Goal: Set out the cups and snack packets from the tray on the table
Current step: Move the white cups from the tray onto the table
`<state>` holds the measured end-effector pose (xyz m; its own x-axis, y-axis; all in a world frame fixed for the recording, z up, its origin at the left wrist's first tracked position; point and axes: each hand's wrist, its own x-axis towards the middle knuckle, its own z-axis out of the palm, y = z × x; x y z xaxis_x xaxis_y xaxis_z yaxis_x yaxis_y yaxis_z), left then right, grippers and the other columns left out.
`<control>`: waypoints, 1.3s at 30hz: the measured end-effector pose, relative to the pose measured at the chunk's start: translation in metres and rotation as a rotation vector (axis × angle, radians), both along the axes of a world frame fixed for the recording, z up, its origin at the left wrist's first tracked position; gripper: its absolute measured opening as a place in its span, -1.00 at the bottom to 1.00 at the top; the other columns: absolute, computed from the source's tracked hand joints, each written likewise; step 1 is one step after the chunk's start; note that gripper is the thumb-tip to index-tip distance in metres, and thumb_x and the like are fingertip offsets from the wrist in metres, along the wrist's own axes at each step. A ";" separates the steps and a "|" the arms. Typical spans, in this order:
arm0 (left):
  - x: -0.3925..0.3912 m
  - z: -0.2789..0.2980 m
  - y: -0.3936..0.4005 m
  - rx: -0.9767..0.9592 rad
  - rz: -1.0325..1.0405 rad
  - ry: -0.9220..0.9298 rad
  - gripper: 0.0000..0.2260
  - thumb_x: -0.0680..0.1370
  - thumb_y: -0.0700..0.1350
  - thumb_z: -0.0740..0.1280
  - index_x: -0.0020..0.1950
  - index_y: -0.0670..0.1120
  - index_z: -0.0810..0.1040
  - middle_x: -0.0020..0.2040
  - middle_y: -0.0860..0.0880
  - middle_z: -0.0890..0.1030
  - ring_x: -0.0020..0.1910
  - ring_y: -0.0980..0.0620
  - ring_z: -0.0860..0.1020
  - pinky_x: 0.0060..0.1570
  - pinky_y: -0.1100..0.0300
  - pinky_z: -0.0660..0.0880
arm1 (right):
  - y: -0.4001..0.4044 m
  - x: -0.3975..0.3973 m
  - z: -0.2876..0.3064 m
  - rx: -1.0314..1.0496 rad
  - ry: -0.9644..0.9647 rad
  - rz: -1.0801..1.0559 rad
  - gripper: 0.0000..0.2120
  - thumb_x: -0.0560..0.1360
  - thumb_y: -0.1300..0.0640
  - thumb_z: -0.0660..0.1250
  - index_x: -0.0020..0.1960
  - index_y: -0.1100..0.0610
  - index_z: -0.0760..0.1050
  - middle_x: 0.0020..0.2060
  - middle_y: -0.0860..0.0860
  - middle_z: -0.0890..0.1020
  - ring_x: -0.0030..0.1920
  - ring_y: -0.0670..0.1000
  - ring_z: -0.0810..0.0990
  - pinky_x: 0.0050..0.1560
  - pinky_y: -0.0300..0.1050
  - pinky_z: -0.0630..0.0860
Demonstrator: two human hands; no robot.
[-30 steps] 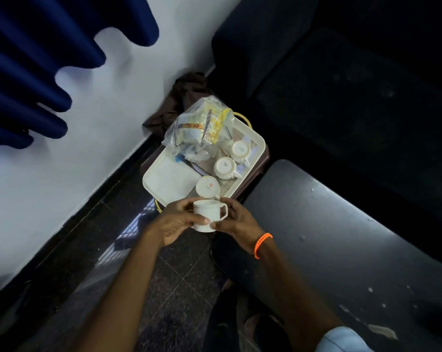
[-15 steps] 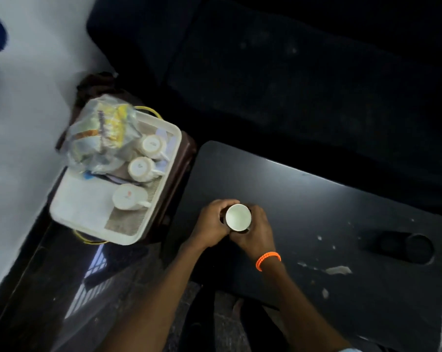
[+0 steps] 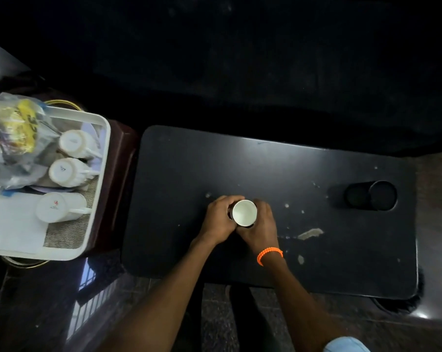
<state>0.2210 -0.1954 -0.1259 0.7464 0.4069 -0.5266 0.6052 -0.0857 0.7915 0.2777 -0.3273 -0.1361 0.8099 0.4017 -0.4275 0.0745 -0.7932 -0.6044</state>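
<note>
A white cup (image 3: 244, 212) stands mouth-up near the middle of the black table (image 3: 265, 168). My left hand (image 3: 218, 218) wraps its left side and my right hand (image 3: 262, 226), with an orange wristband, wraps its right side. To the left, a white tray (image 3: 98, 189) sits on a dark brown stand. It holds three white cups: one at the back (image 3: 74, 143), one in the middle (image 3: 63, 172) and one at the front (image 3: 56, 207). A clear bag of snack packets (image 3: 14, 138) lies at the tray's back left.
A black cylindrical holder (image 3: 371, 195) lies on the table's right side. Pale chips and scuffs mark the tabletop near my hands. A dark sofa fills the space behind the table. The floor is dark glossy tile, with a white wall at the far left.
Both hands carried the white cup from above the tray's front edge rightward to the middle of the table. The cup turned mouth-up and my view swung right.
</note>
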 end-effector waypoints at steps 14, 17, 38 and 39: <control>-0.016 0.000 0.007 0.037 0.187 0.047 -0.41 0.43 -0.58 0.23 0.35 -0.15 0.63 0.39 -0.09 0.56 0.33 -0.03 0.58 0.37 0.20 0.50 | -0.008 0.003 0.017 -0.102 -0.177 0.132 -0.25 0.23 -0.22 0.57 0.32 0.03 0.45 0.20 0.02 0.54 0.22 0.09 0.48 0.16 0.04 0.47; -0.030 0.014 0.029 0.088 0.435 0.036 -0.47 0.47 -0.55 0.26 0.33 -0.14 0.63 0.35 -0.10 0.56 0.28 -0.04 0.60 0.31 0.09 0.59 | 0.011 0.004 0.035 -0.030 -0.304 0.112 -0.29 0.34 -0.35 0.43 0.34 0.01 0.41 0.20 0.02 0.52 0.22 0.06 0.45 0.17 0.00 0.40; -0.193 0.073 0.262 0.165 1.132 0.417 -0.62 0.55 0.18 0.33 0.09 -0.12 0.65 0.20 -0.21 0.68 0.16 -0.20 0.61 0.25 -0.03 0.54 | 0.299 -0.146 0.061 0.196 0.559 0.328 -0.66 0.59 -0.13 0.29 0.00 0.12 0.66 -0.29 0.16 0.73 -0.25 0.18 0.75 -0.17 0.20 0.72; -0.196 0.074 0.267 0.098 1.137 0.431 -0.59 0.51 0.20 0.37 0.08 -0.13 0.65 0.17 -0.21 0.69 0.15 -0.21 0.63 0.22 -0.10 0.59 | 0.300 -0.147 0.060 0.197 0.579 0.290 -0.67 0.59 -0.12 0.30 -0.03 0.13 0.66 -0.34 0.16 0.72 -0.32 0.16 0.74 -0.27 0.17 0.72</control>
<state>0.0252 0.0720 -0.0519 -0.2891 0.7662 -0.5739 0.5853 0.6159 0.5274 0.1307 -0.0271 -0.0757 0.3202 0.6827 -0.6568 -0.1118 -0.6613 -0.7418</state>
